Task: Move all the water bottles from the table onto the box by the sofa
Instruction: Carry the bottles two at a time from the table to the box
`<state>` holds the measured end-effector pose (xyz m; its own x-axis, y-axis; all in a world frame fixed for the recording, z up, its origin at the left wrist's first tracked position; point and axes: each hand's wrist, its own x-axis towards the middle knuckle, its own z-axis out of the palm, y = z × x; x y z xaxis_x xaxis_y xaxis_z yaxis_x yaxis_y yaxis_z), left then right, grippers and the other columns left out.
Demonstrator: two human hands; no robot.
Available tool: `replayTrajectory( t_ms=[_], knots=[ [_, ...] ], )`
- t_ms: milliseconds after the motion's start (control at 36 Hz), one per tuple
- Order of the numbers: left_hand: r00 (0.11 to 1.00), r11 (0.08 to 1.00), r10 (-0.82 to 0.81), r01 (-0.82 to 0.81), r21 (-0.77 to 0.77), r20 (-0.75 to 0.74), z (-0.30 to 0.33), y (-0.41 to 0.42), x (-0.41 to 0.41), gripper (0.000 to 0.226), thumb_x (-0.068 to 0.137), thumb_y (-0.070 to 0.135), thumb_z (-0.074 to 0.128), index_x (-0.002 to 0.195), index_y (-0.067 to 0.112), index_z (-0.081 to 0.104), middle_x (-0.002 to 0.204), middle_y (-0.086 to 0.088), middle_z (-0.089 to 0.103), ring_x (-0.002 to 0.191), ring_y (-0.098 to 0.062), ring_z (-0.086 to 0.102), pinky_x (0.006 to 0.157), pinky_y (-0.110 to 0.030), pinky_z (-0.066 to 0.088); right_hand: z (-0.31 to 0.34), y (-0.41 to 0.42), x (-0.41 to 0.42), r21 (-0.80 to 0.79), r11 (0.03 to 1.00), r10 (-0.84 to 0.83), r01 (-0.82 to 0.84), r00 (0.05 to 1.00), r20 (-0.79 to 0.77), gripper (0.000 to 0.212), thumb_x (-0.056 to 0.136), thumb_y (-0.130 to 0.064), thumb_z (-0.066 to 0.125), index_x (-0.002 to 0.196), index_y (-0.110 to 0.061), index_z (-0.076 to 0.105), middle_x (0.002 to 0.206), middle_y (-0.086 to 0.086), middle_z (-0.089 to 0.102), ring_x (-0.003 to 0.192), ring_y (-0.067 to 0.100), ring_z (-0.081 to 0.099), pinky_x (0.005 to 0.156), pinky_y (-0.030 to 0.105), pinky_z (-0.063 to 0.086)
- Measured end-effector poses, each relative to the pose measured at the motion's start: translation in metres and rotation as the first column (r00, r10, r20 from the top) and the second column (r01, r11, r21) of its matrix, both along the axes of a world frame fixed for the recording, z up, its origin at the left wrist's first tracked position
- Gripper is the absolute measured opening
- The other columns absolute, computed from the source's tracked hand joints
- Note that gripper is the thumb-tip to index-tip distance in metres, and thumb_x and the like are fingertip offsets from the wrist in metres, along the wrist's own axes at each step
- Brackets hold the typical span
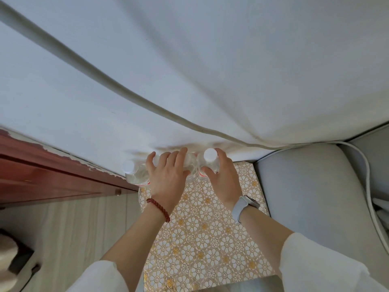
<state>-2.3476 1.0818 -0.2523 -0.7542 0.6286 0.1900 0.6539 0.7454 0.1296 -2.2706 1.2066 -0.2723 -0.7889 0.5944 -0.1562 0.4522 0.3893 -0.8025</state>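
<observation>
Up close, left hand (168, 173) lay draped over middle bottle (189, 160), fingers curled round it. Right hand (221, 175) clasped right bottle (210, 163), thumb and fingers either side below white cap. Third bottle (134, 172) stood just left of left hand, untouched. All three clear, upright, caps up, red-marked labels, in row at far edge of box (202, 228) with gold floral top. Box sat beside grey sofa (305, 197), against white curtain (189, 70).

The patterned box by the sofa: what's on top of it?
Water bottles stand along the box's far edge: left bottle, right bottle. The left hand hides whatever is between them.
</observation>
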Motion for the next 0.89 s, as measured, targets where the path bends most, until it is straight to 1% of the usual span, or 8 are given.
replayTrajectory(
  t_ms=[83, 139, 278, 361, 472, 528, 639, 889],
  knots=[
    [1.000, 0.999, 0.010, -0.009, -0.048, 0.014, 0.002, 0.002, 0.002, 0.059, 0.066, 0.023, 0.080, 0.119, 0.011, 0.057, 0.097, -0.005, 0.068, 0.096, -0.026, 0.063, 0.098, -0.059, 0.034, 0.001, 0.000, 0.001, -0.072, 0.997, -0.013, 0.014, 1.000, 0.013, 0.061, 0.084, -0.025, 0.064, 0.134, -0.019, 0.030, 0.134, 0.010, 0.045, 0.121, 0.023, 0.046, 0.093, 0.035, 0.046],
    [0.999, 0.998, 0.018, -0.016, -0.061, 0.033, 0.003, 0.002, 0.005, 0.061, 0.069, 0.025, 0.078, 0.123, 0.011, 0.054, 0.103, -0.007, 0.066, 0.101, -0.027, 0.061, 0.101, -0.060, 0.030, 0.003, 0.001, 0.004, -0.158, 0.987, -0.013, 0.018, 0.999, 0.032, 0.073, 0.083, -0.023, 0.066, 0.140, -0.016, 0.021, 0.142, 0.012, 0.039, 0.130, 0.026, 0.039, 0.104, 0.040, 0.039],
    [0.990, 0.998, 0.065, -0.062, -0.026, 0.127, 0.015, -0.001, 0.017, 0.064, 0.077, 0.029, 0.070, 0.133, 0.013, 0.043, 0.129, -0.010, 0.053, 0.123, -0.029, 0.046, 0.108, -0.060, 0.017, 0.020, 0.001, 0.020, -0.214, 0.977, 0.031, -0.009, 0.995, 0.099, 0.081, 0.086, -0.028, 0.060, 0.145, -0.018, 0.006, 0.152, 0.010, 0.026, 0.136, 0.027, 0.033, 0.108, 0.039, 0.032],
    [0.977, 0.991, 0.110, -0.122, 0.052, 0.182, 0.027, -0.012, 0.034, 0.058, 0.079, 0.026, 0.068, 0.130, 0.012, 0.046, 0.131, -0.012, 0.051, 0.126, -0.031, 0.043, 0.108, -0.059, 0.020, 0.034, -0.005, 0.037, -0.153, 0.985, 0.109, -0.083, 0.979, 0.174, 0.065, 0.090, -0.026, 0.053, 0.143, -0.014, 0.019, 0.148, 0.009, 0.033, 0.133, 0.026, 0.036, 0.107, 0.037, 0.032],
    [0.909, 0.948, 0.232, -0.290, 0.127, 0.346, 0.050, -0.051, 0.067, 0.052, 0.084, 0.030, 0.060, 0.132, 0.015, 0.044, 0.138, -0.011, 0.043, 0.130, -0.029, 0.035, 0.110, -0.051, 0.024, 0.066, -0.027, 0.063, -0.216, 0.947, 0.288, -0.237, 0.925, 0.249, 0.042, 0.093, -0.028, 0.046, 0.133, -0.015, 0.040, 0.137, 0.004, 0.048, 0.124, 0.018, 0.046, 0.095, 0.027, 0.040],
    [0.864, 0.913, 0.309, -0.387, 0.130, 0.397, 0.066, -0.080, 0.083, 0.050, 0.086, 0.031, 0.057, 0.131, 0.015, 0.044, 0.138, -0.009, 0.042, 0.131, -0.027, 0.033, 0.109, -0.049, 0.025, 0.090, -0.046, 0.074, -0.230, 0.918, 0.372, -0.323, 0.903, 0.214, 0.036, 0.094, -0.030, 0.044, 0.128, -0.016, 0.046, 0.129, 0.001, 0.054, 0.115, 0.013, 0.051, 0.085, 0.019, 0.038],
    [0.771, 0.826, 0.469, -0.556, 0.097, 0.430, 0.103, -0.145, 0.112, 0.045, 0.088, 0.030, 0.053, 0.129, 0.014, 0.046, 0.137, -0.007, 0.044, 0.127, -0.026, 0.037, 0.105, -0.047, 0.028, 0.134, -0.094, 0.081, -0.205, 0.849, 0.515, -0.487, 0.850, 0.114, 0.030, 0.095, -0.029, 0.043, 0.122, -0.018, 0.051, 0.118, -0.005, 0.057, 0.101, 0.002, 0.049, 0.081, 0.012, 0.034],
    [0.577, 0.532, 0.740, -0.817, 0.224, 0.346, 0.185, -0.339, 0.238, 0.036, 0.089, 0.022, 0.055, 0.122, 0.008, 0.052, 0.122, -0.014, 0.054, 0.115, -0.033, 0.046, 0.094, -0.045, 0.041, 0.207, -0.291, 0.119, -0.077, 0.530, 0.848, -0.844, 0.529, 0.033, 0.029, 0.094, -0.025, 0.044, 0.118, -0.013, 0.054, 0.114, 0.004, 0.063, 0.102, 0.015, 0.059, 0.092, 0.030, 0.046]
  ],
)
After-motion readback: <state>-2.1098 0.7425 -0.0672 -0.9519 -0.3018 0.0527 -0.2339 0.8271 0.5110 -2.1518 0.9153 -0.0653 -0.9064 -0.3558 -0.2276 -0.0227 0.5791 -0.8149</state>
